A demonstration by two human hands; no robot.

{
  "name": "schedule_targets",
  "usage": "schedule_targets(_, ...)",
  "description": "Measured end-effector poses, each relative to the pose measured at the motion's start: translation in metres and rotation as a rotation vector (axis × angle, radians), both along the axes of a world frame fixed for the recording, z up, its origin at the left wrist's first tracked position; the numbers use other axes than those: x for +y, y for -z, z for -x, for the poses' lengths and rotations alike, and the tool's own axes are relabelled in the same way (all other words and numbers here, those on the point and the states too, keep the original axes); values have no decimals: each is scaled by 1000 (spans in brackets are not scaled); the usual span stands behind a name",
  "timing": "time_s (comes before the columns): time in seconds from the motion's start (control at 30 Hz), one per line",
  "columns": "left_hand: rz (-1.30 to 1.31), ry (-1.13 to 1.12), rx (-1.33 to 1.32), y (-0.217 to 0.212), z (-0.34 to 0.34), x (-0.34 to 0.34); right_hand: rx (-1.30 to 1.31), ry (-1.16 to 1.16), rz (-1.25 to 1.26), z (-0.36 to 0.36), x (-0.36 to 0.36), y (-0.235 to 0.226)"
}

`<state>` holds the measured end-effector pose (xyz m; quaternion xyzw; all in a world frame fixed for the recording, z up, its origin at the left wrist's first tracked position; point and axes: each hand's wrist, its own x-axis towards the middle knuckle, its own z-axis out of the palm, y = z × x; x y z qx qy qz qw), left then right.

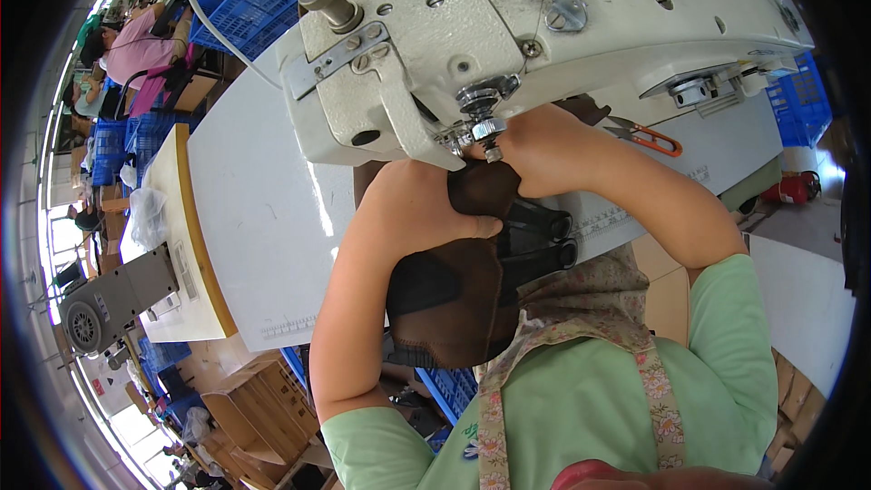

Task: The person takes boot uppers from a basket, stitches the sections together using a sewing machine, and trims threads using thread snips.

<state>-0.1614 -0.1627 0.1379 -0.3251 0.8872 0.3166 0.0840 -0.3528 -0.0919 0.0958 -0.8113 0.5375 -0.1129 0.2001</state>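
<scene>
A dark, sheer mesh garment [458, 308] with black panels hangs over the table's near edge toward my apron. Its upper part runs up under the head of a white sewing machine [413, 14]. My left hand [413, 204] is closed on the garment just below the machine head, thumb lying across the mesh, other fingers mostly hidden. To the right of the needle area my right hand [537, 152] is bent in close to the fabric, its fingers hidden behind the machine's parts. Black strap-like pieces [540, 249] with looped ends stick out to the right of the garment.
Orange-handled scissors [649, 133] lie on the white table [259, 191], right of the machine head. A printed ruler scale [608, 218] runs along the near edge. Blue crates [245, 0] stand beyond the table, with cardboard boxes [259, 408] at lower left. Other people sit far left.
</scene>
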Motion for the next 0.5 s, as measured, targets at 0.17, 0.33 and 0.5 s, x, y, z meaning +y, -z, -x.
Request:
schedule_targets(0.17, 2, 0, 31, 1, -1, 0, -33, 14, 45, -1, 0, 1)
schedule_targets(0.33, -9, 0, 14, -1, 1, 0, -46, 4, 34, -1, -1, 2)
schedule_targets(0.5, -8, -2, 7, 2, -2, -1, 33, 8, -52, -1, -2, -9)
